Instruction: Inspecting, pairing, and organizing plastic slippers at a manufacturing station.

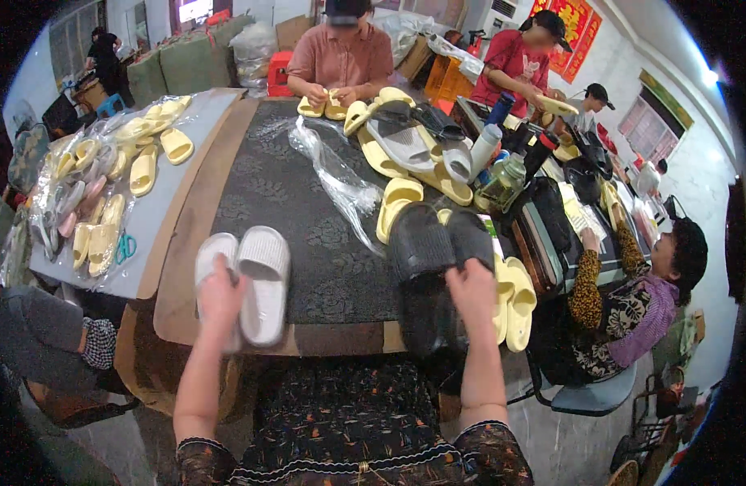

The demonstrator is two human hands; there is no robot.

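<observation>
A pair of light grey slippers [264, 249] stands side by side near the table's front edge. My left hand [221, 293] is closed on the left one, its fingers at the strap opening. To the right, a pair of black slippers [421, 239] hangs partly over the front edge, somewhat blurred. My right hand [473, 293] grips the right one of these, and its fingertips are partly hidden in the dark opening. Yellow slippers [519, 301] lie just right of that hand, and another yellow slipper [399, 202] sits behind the black pair.
Crumpled clear plastic [332, 174] crosses the dark mat [259, 194]. A slipper pile [401, 142], bottles [485, 150] and a glass jar [503, 182] stand at back right. Bagged slippers [105, 219] and teal scissors [125, 248] lie on the left table. Co-workers sit opposite and right.
</observation>
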